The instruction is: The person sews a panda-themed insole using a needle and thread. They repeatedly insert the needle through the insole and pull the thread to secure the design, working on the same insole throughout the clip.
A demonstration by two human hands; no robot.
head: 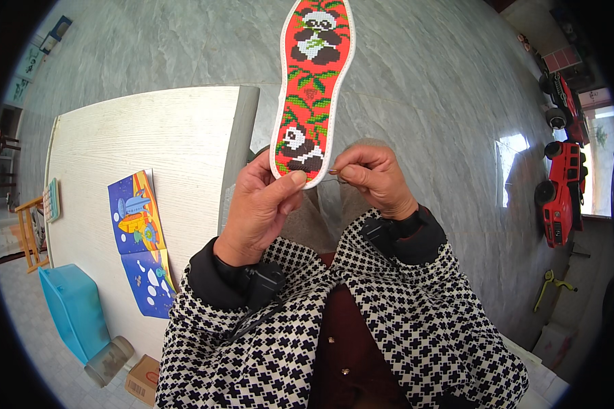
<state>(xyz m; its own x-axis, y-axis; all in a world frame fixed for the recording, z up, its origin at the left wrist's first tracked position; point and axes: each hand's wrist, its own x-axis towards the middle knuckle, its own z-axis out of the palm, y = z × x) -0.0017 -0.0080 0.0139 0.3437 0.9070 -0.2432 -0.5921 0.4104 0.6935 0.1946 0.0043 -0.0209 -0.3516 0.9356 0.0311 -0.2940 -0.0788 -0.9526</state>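
Observation:
A red cross-stitch insole [312, 94] with pandas, green leaves and a white edge stands out in front of me, its lower end nearest. My left hand [266, 199] pinches that lower end, thumb on the stitched face and fingers behind. At the right edge of the same end, my right hand [376, 179] pinches a thin needle [332, 171] between thumb and forefinger. The needle's tip is at or very near the white edge; whether it enters the cloth cannot be told. Dark thread shows by the right fingertips.
On the left, a white table [184, 133] holds a colourful space-themed booklet [138, 220], a blue plastic bin [77, 312], a clear container [110, 360] and a cardboard box [144, 378]. Red toy cars [563, 194] and a green scooter-like object [548, 286] are at the far right.

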